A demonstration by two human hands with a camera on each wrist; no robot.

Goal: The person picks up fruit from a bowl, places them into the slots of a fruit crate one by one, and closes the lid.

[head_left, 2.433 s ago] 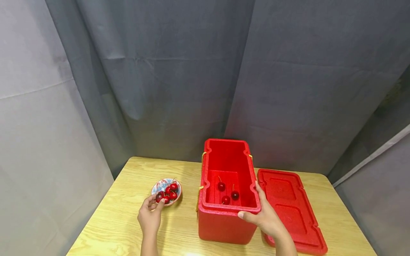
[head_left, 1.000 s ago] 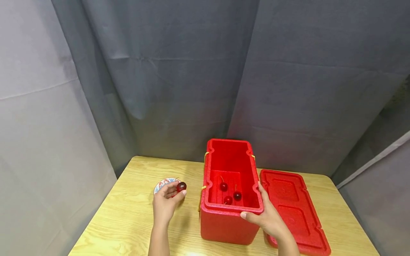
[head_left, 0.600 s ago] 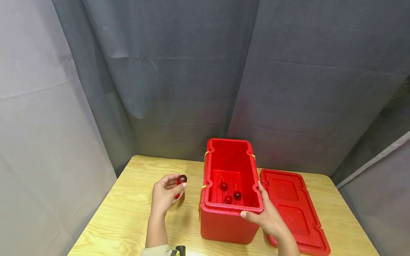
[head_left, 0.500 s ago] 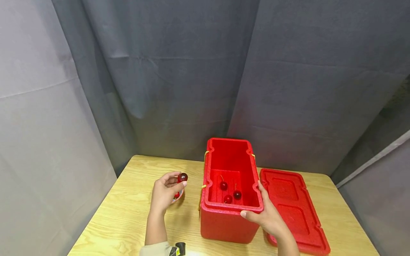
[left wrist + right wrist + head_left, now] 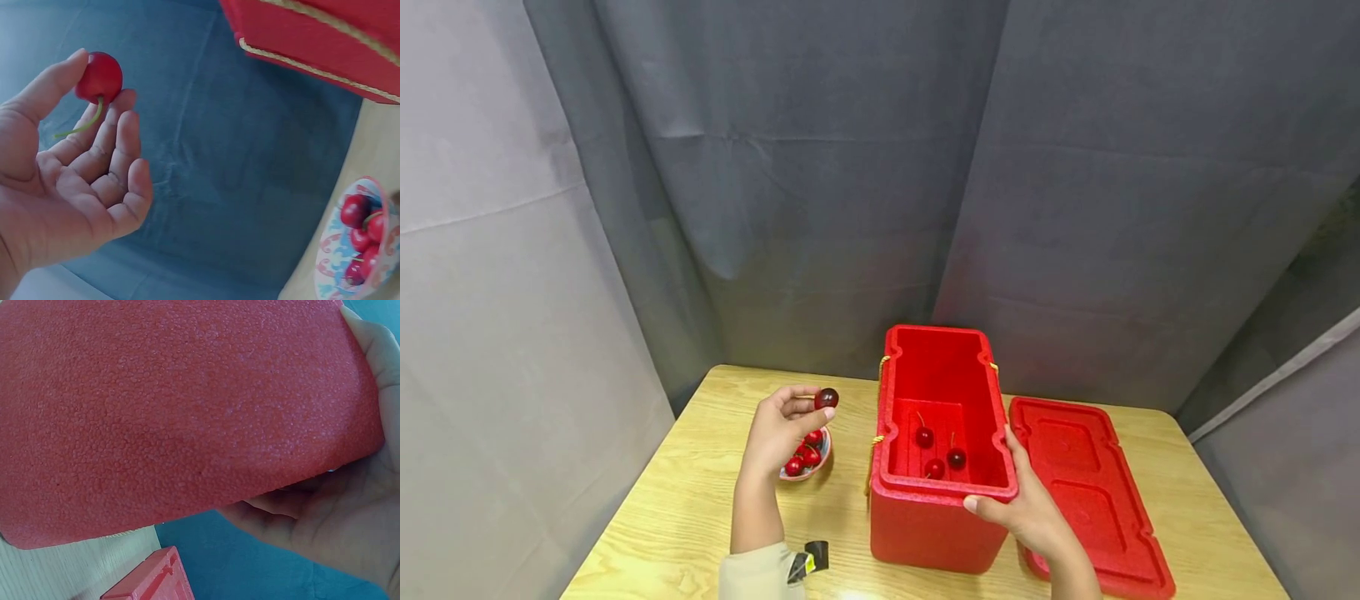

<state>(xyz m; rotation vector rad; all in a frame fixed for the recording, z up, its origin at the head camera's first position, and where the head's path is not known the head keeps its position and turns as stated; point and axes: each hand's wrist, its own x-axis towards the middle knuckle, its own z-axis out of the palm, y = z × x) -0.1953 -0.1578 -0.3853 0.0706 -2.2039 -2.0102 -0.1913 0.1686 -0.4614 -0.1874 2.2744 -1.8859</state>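
My left hand (image 5: 777, 429) pinches a dark red cherry (image 5: 827, 399) between thumb and fingertips, above the table and left of the box. In the left wrist view the cherry (image 5: 100, 77) shows a curved green stem hanging down. Below the hand stands a small patterned bowl (image 5: 329, 262) with several cherries, partly hidden by the hand in the head view. My right hand (image 5: 1028, 506) grips the near right corner of a red foam box (image 5: 936, 529), thumb on the front and fingers along the right side. Three cherries (image 5: 924, 437) lie on the box floor.
A red lid (image 5: 1086, 492) lies flat on the wooden table (image 5: 662, 517), right of the box. Yellow rope (image 5: 877, 439) runs along the box's left side. Grey curtains (image 5: 820, 192) hang behind the table.
The left hand has picked a cherry out of the bowl and lifted it up and to the right. More of the bowl shows beneath the hand. The right hand keeps its grip on the box.
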